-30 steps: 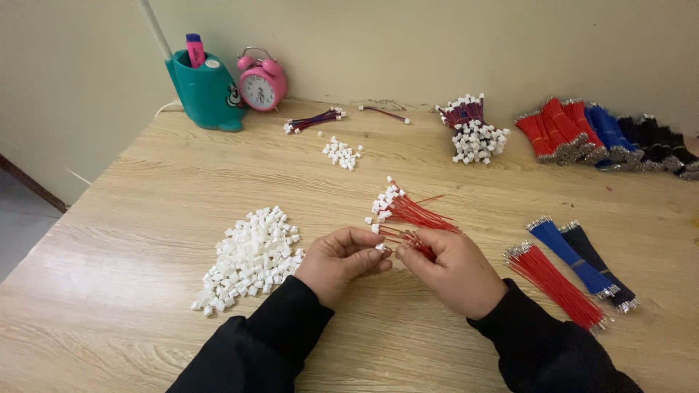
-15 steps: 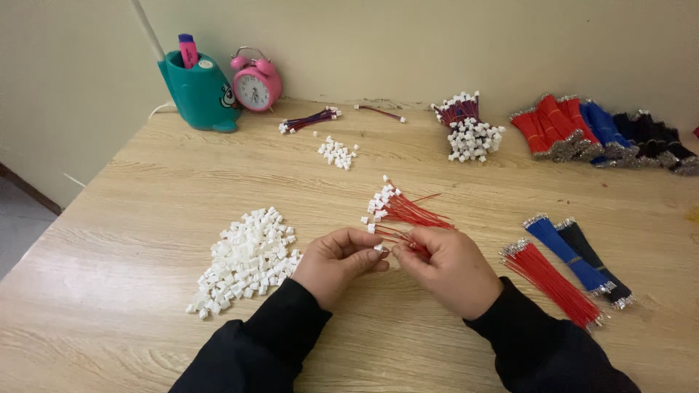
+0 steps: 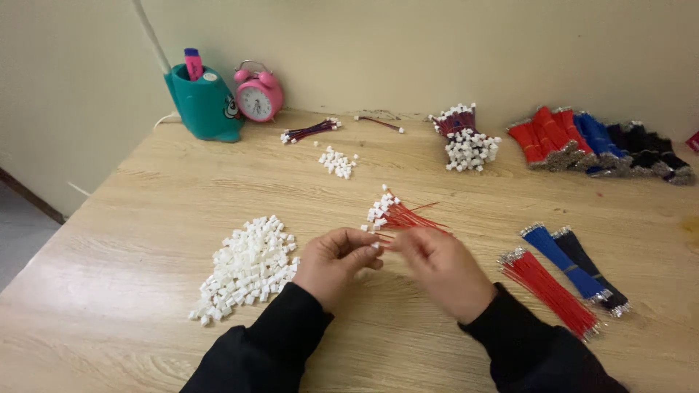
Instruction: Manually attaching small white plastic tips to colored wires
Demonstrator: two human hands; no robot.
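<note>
Surface: light wooden table (image 3: 145, 218), grain running left to right, filling most of the frame. Plain cream wall (image 3: 437, 44) behind it across the top. Strip of grey floor (image 3: 18, 233) at the left edge.

Hands, lower centre. Left hand (image 3: 331, 258) and right hand (image 3: 437, 266) meet fingertip to fingertip. Left pinches a small white connector (image 3: 376, 246); right pinches a red wire (image 3: 386, 244) at that connector. Both in black sleeves. Just above the hands, touching the table: one loose fan of red wires with white ends, the done pile (image 3: 397, 215).

Counts:
- White connector heap (image 3: 247, 266), one, left of the hands; pieces too many to count.
- Small connector cluster (image 3: 337, 161), one, upper centre.
- Wire bundle with white ends (image 3: 462, 135), one, upper centre right.
- Thin dark wire sets, two: one (image 3: 309, 131) near the clock, one (image 3: 378, 122) right of it.
- Loose bundles at lower right, three: red (image 3: 550, 287), blue (image 3: 564, 258), black (image 3: 593, 269), side by side.
- Stock bundles at upper right: red (image 3: 542, 138), blue (image 3: 597, 138), black (image 3: 648, 153) groups; single bundles cannot be counted.
- Pink alarm clock (image 3: 258, 94), one, upper left.
- Teal pen holder (image 3: 204, 102), one, beside the clock, with one pink marker (image 3: 194, 64) in it.
</note>
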